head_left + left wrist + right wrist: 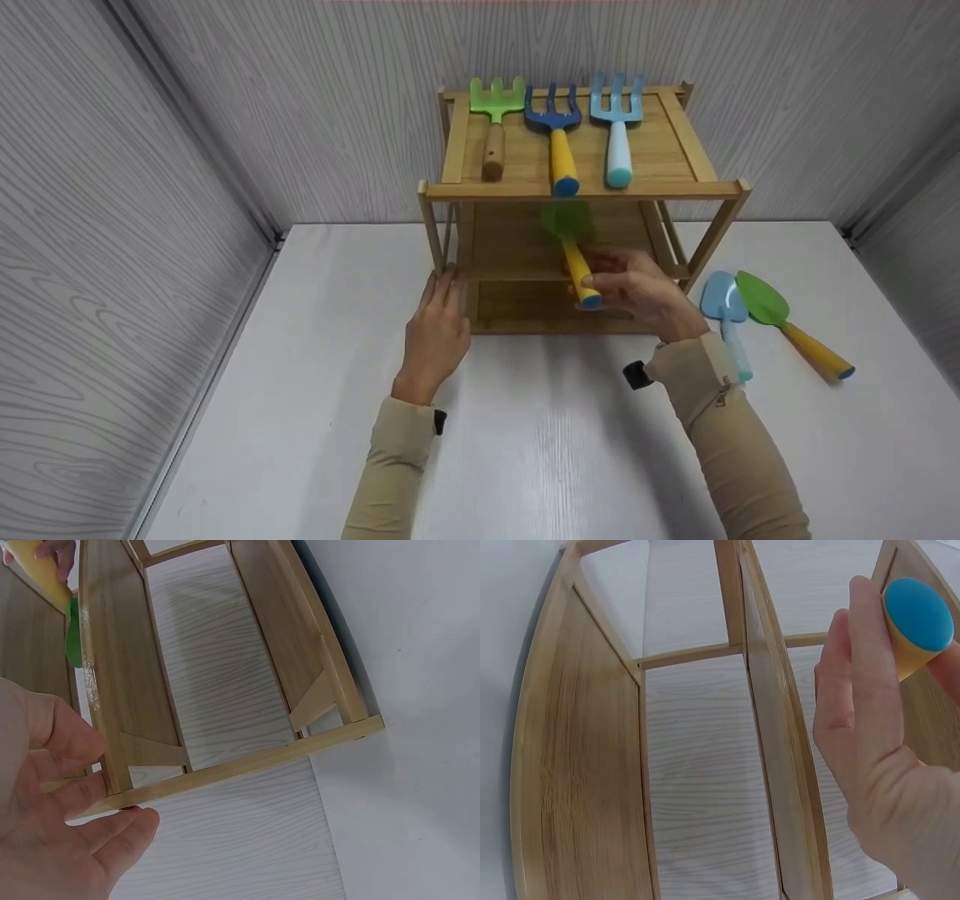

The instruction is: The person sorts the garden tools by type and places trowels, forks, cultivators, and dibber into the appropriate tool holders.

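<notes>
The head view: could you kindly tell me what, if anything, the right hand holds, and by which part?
The right hand holds a green trowel by its yellow handle, near the blue end.

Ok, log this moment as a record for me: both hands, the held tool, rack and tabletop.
Right hand: grips a green trowel by its yellow handle
Trowel blade: between top shelf and middle shelf; contact unclear
Left hand: fingers on both sides of the left front post of the wooden rack
Top shelf: green hand fork, navy hand fork, light-blue hand fork, left to right
Tabletop, right of rack: light-blue trowel, second green trowel
</notes>
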Available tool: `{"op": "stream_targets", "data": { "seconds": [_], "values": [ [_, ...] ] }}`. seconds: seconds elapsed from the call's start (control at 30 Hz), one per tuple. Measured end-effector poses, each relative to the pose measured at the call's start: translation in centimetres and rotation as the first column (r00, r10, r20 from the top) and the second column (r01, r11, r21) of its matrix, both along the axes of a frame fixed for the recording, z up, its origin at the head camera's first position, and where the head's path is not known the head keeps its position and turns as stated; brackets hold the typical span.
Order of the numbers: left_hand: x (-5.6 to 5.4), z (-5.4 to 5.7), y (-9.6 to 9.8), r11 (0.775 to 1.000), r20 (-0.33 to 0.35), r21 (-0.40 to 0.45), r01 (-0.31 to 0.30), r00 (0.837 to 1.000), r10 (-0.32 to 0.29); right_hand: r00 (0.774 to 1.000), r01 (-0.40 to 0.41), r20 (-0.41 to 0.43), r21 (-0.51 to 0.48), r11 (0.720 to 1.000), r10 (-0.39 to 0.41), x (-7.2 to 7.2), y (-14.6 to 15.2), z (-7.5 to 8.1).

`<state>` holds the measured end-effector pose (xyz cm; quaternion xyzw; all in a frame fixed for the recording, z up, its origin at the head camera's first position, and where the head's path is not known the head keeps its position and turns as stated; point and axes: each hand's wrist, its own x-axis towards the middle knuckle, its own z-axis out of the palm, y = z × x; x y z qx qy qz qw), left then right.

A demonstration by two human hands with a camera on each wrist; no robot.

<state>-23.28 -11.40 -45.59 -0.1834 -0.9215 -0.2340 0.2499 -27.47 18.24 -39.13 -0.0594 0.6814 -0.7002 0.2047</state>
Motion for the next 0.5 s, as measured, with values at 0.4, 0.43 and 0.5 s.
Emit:
{"op": "stream_targets", "data": {
  "seconds": [0.4,0.43,0.5],
  "values": [
    [0.0,0.0,-0.1,1.000,-0.013,-0.007,-0.005,1.000,0.005,1.000,0.000,0.018,0.020,1.000,0.000,-1.0,-1.8,0.4],
    [0.0,0.0,-0.1,1.000,-0.019,-0.011,-0.004,1.000,0.004,1.000,0.001,0.025,0.018,1.000,-0.001,-1.1,-1.9,0.5],
    [0.0,-0.1,-0.1,1.000,-0.033,-0.021,-0.003,0.999,0.002,0.999,0.005,0.040,0.021,1.000,-0.006,-1.3,-2.3,0.5]
  ]
}}
